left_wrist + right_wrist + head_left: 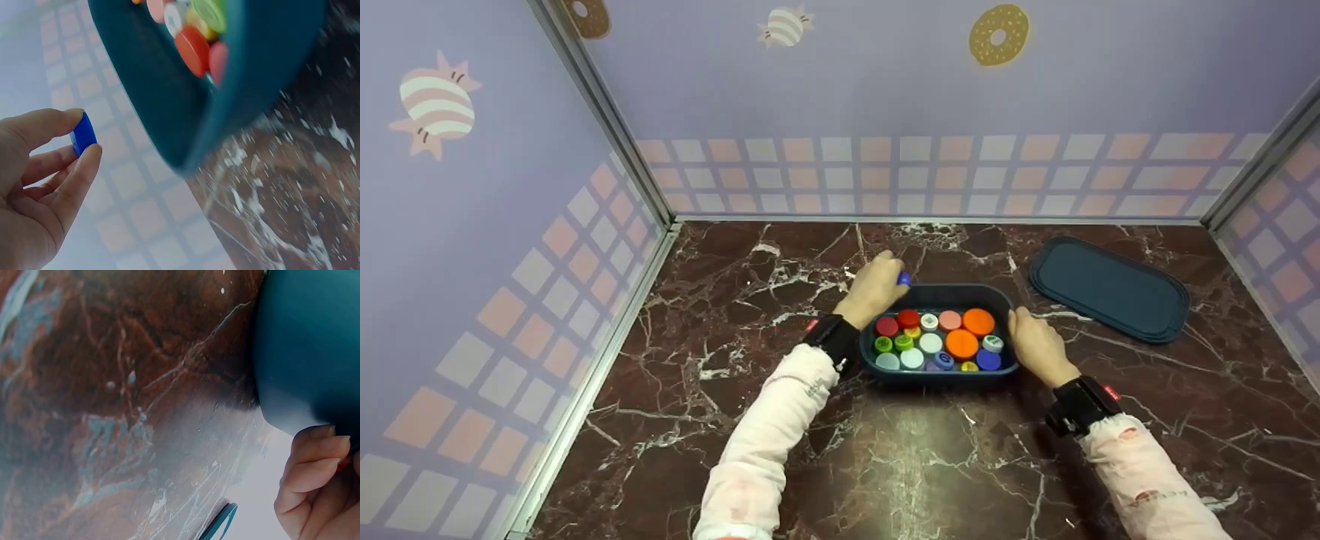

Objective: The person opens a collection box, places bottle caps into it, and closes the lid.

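A dark teal plastic box (937,377) stands on the table, holding a layer of bottle caps (961,345) in orange, red, green, white, blue and other colours. My left hand (876,289) is above the box's far left corner. Between thumb and fingertips it pinches a blue bottle cap (84,135), seen side-on in the left wrist view and clear of the box. At the box's right end, my right hand (1037,346) grips the rim with curled fingers (315,455) against the outer wall. Its thumb is mostly hidden.
A flat dark teal lid (1110,289) lies at an angle on the marbled table (720,420), to the right of the box. Patterned panels (840,82) wall the table in at the back, left and right.
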`<action>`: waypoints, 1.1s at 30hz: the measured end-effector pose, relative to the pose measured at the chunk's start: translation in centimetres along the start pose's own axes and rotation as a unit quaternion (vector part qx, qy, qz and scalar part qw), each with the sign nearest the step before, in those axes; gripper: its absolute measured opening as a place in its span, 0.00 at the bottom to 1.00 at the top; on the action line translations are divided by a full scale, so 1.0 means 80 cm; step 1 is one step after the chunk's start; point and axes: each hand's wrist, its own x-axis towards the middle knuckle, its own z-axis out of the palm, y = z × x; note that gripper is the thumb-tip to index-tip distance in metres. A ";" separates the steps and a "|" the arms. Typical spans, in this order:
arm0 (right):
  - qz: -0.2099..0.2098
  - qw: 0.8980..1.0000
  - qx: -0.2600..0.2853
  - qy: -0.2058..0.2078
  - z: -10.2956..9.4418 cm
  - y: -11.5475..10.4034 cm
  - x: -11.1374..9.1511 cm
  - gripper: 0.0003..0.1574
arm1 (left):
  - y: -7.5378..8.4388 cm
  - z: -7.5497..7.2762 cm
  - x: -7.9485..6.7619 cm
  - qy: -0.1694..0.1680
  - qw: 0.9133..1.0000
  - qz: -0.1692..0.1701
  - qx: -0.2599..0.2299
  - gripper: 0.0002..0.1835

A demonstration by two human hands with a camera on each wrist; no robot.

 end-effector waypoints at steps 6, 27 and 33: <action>0.000 1.000 0.003 0.005 -0.001 0.001 -0.001 0.17 | 0.031 0.020 0.003 -0.040 0.998 0.035 0.021 0.09; -0.005 1.000 0.009 0.011 -0.002 -0.002 -0.001 0.18 | 0.063 0.063 0.005 -0.121 0.991 0.043 0.048 0.12; -0.001 1.000 0.009 0.010 -0.002 -0.001 -0.002 0.17 | 0.064 0.063 0.008 -0.119 0.991 0.035 0.048 0.13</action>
